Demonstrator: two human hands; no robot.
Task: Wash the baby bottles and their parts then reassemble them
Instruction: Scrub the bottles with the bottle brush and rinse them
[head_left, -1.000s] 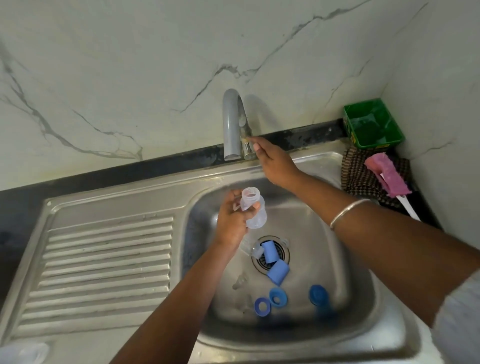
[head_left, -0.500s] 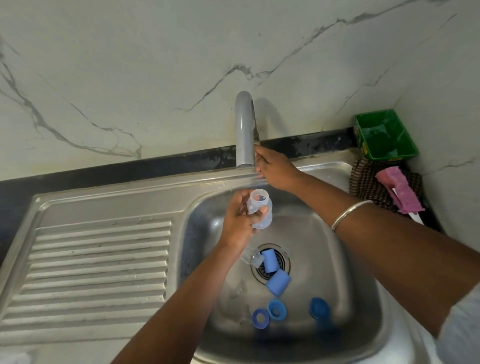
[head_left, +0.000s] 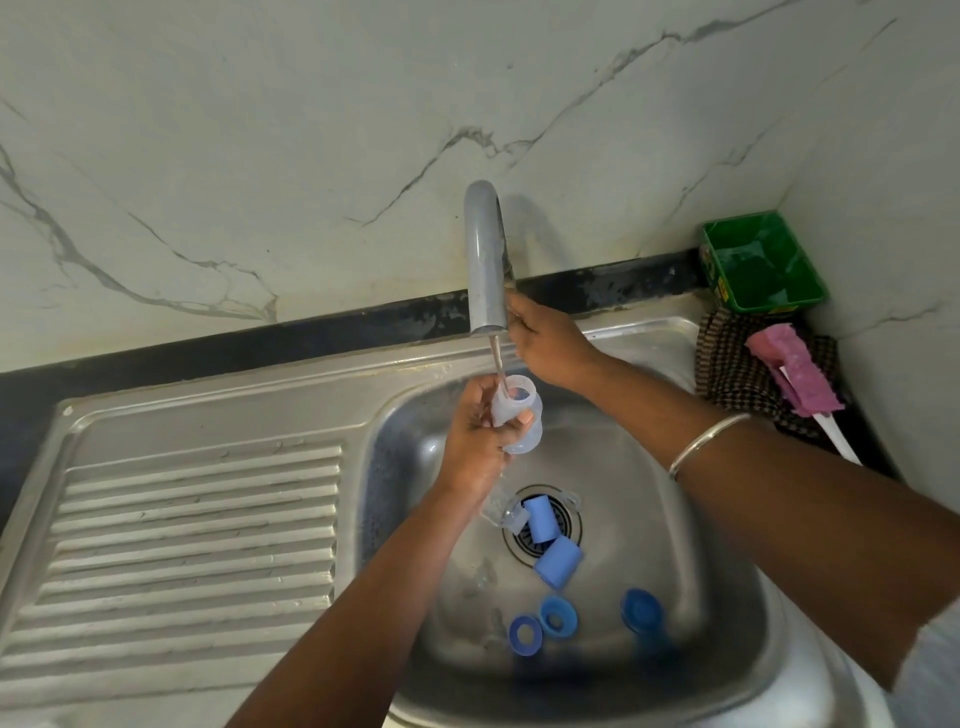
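Observation:
My left hand (head_left: 475, 441) grips a clear baby bottle (head_left: 519, 418) upright under the grey tap (head_left: 485, 260). A thin stream of water runs from the spout into the bottle's mouth. My right hand (head_left: 545, 343) reaches behind the spout and holds the tap handle, which the hand mostly hides. On the floor of the steel sink (head_left: 649, 499) lie two blue caps (head_left: 550, 545) by the drain, two blue rings (head_left: 543, 623), a darker blue piece (head_left: 641, 610) and another clear bottle (head_left: 506, 512) partly under my left arm.
A ribbed steel draining board (head_left: 192, 540) lies left of the basin. At the back right stand a green plastic tray (head_left: 761, 262), a checked cloth (head_left: 737, 371) and a pink sponge brush (head_left: 797, 376) with a white handle. A marble wall rises behind.
Water now runs from the tap into the bottle. My left hand has brought the bottle's mouth up under the spout. My right hand stays at the tap handle.

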